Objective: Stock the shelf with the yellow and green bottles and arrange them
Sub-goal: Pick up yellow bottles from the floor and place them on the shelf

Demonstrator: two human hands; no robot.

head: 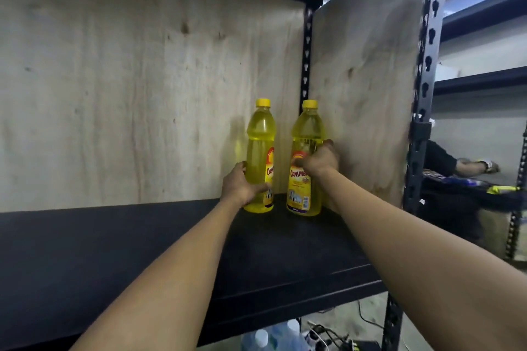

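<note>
Two yellow bottles with yellow caps stand upright in the back right corner of a black shelf (142,251). My left hand (241,186) grips the lower half of the left bottle (261,148). My right hand (320,161) grips the right bottle (305,134) around its middle, over the label. The bottles stand a small gap apart, close to the plywood back wall. No green bottle is in view.
Plywood panels (142,80) close the shelf at the back and on the right side. A black perforated upright (422,94) stands at the right front. Clear capped bottles (273,336) and cables lie below the shelf. Another person's arm (467,165) shows beyond the rack.
</note>
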